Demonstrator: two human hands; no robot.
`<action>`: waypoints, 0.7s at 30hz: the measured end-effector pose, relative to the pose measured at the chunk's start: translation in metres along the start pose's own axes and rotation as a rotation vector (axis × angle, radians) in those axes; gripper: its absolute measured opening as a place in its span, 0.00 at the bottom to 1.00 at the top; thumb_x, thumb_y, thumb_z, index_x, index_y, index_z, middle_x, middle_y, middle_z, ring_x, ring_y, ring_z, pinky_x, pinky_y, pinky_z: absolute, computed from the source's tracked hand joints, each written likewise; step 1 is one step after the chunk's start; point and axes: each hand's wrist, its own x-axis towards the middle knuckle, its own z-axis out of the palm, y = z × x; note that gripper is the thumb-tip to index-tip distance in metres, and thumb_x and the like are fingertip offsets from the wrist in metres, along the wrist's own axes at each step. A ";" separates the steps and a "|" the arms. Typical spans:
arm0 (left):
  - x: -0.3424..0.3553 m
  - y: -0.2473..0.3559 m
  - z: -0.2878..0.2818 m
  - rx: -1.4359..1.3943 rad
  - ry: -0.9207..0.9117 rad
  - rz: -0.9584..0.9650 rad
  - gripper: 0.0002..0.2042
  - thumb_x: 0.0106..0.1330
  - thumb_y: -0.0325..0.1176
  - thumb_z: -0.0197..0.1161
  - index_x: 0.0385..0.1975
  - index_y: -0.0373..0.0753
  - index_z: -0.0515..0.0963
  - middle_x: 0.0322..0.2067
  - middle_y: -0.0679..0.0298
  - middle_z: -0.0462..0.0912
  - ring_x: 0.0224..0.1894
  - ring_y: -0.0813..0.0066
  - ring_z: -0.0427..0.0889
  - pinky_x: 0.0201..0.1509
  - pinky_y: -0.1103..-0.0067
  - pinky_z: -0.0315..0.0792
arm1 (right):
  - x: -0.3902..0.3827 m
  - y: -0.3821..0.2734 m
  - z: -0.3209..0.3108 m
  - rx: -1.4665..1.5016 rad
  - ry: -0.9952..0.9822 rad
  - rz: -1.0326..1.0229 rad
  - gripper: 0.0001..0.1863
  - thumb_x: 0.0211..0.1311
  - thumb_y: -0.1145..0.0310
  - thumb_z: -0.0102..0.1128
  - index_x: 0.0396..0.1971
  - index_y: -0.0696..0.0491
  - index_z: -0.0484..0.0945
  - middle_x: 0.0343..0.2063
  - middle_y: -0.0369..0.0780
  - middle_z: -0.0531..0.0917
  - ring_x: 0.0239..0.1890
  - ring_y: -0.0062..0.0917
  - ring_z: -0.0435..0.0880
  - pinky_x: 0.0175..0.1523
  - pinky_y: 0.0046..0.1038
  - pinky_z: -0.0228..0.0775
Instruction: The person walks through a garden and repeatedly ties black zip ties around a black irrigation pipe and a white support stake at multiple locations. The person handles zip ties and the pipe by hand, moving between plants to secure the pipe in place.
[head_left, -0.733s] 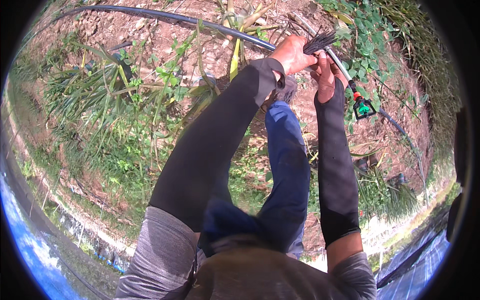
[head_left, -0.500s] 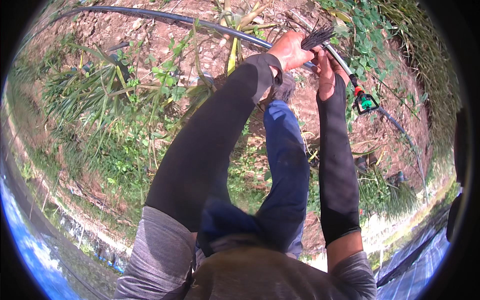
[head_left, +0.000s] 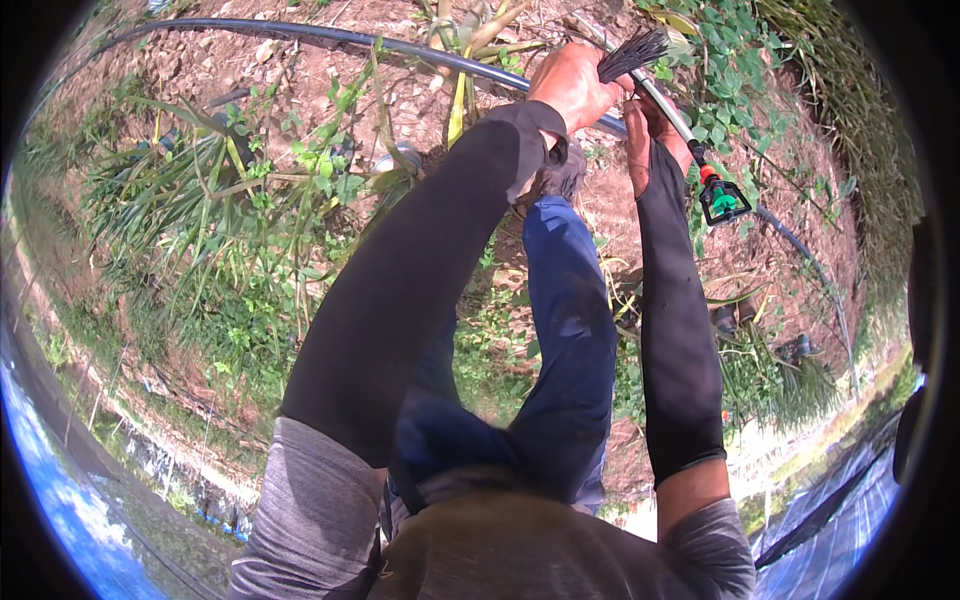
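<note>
The left hand (head_left: 575, 88) is at the upper middle, back up, its grip closed around the bundle (head_left: 634, 54), whose thin black strands fan out past the fingers toward the upper right; the right hand (head_left: 662, 132) is just beside it, fingers raised and partly hidden behind the rod (head_left: 664, 103); whether its grip is closed on the rod or on anything else, I cannot tell.

The rod, pale and slim, slants down to the right across the right hand, in front of its fingers and next to the tips of the strands; at its lower end come a red collar (head_left: 708, 174) and the sprinkler (head_left: 724, 203), green within a black frame, hanging to the right of the right wrist.

The hose (head_left: 400, 46), dark and thick, curves across the top from the left and passes behind the left hand; a dark pipe (head_left: 800, 252) shows beyond the sprinkler, though its join with the hose is hidden.

Both forearms wear black sleeves (head_left: 400, 300); below the hands are a shoe (head_left: 560, 178) and blue trousers (head_left: 570, 290); long-leaved plants (head_left: 215, 190) grow at left, leafy vines (head_left: 725, 75) at upper right, over brown, stony soil (head_left: 310, 80).
</note>
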 end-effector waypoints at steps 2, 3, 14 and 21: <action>0.002 0.002 -0.003 0.044 0.030 -0.001 0.10 0.54 0.41 0.66 0.32 0.43 0.84 0.22 0.55 0.82 0.29 0.59 0.83 0.36 0.69 0.76 | 0.002 0.005 -0.004 -0.178 0.035 -0.084 0.11 0.58 0.69 0.62 0.40 0.57 0.79 0.33 0.43 0.82 0.36 0.31 0.82 0.42 0.29 0.74; 0.002 0.003 -0.004 0.066 0.045 -0.002 0.11 0.55 0.42 0.66 0.33 0.44 0.84 0.22 0.56 0.82 0.29 0.59 0.83 0.36 0.69 0.76 | 0.004 0.008 -0.006 -0.247 0.058 -0.109 0.11 0.57 0.69 0.62 0.39 0.55 0.80 0.35 0.45 0.82 0.36 0.35 0.82 0.42 0.32 0.74; 0.013 0.039 -0.014 0.483 -0.013 -0.033 0.11 0.52 0.40 0.66 0.29 0.40 0.82 0.27 0.49 0.82 0.35 0.51 0.83 0.41 0.64 0.77 | 0.018 0.004 -0.026 -0.319 -0.028 -0.362 0.13 0.49 0.78 0.59 0.38 0.53 0.81 0.28 0.43 0.77 0.31 0.37 0.79 0.36 0.30 0.72; 0.025 0.036 -0.030 0.278 -0.056 -0.109 0.11 0.49 0.33 0.59 0.25 0.30 0.80 0.22 0.42 0.79 0.27 0.50 0.82 0.32 0.66 0.75 | 0.028 0.017 -0.009 -0.169 -0.012 -0.390 0.12 0.50 0.77 0.61 0.37 0.54 0.81 0.27 0.41 0.78 0.30 0.33 0.79 0.37 0.27 0.71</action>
